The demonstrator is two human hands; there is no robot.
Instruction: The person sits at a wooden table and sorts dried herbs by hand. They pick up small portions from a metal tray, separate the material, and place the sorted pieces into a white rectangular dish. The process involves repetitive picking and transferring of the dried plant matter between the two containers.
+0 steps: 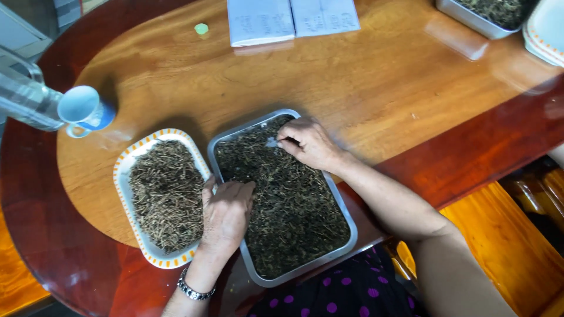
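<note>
A metal tray [345, 218] full of dark dried leaves stands on the glossy wooden table [376, 88] in front of me. My left hand [225, 213] rests on the tray's left rim, fingers curled down into the leaves. My right hand [308, 143] is at the tray's far end, fingertips pinched together among the leaves beside a small bare patch of metal. Whether it holds a leaf, I cannot tell. Left of the tray lies a white dish with an orange-dotted rim [126, 161], heaped with thin brownish stems.
A clear plastic bottle with a blue cap [56, 107] lies at the far left. An open white booklet [292, 19] lies at the back. Another metal tray of leaves [477, 20] and a white dish [546, 35] are at the back right. A wooden bench [505, 235] is on my right.
</note>
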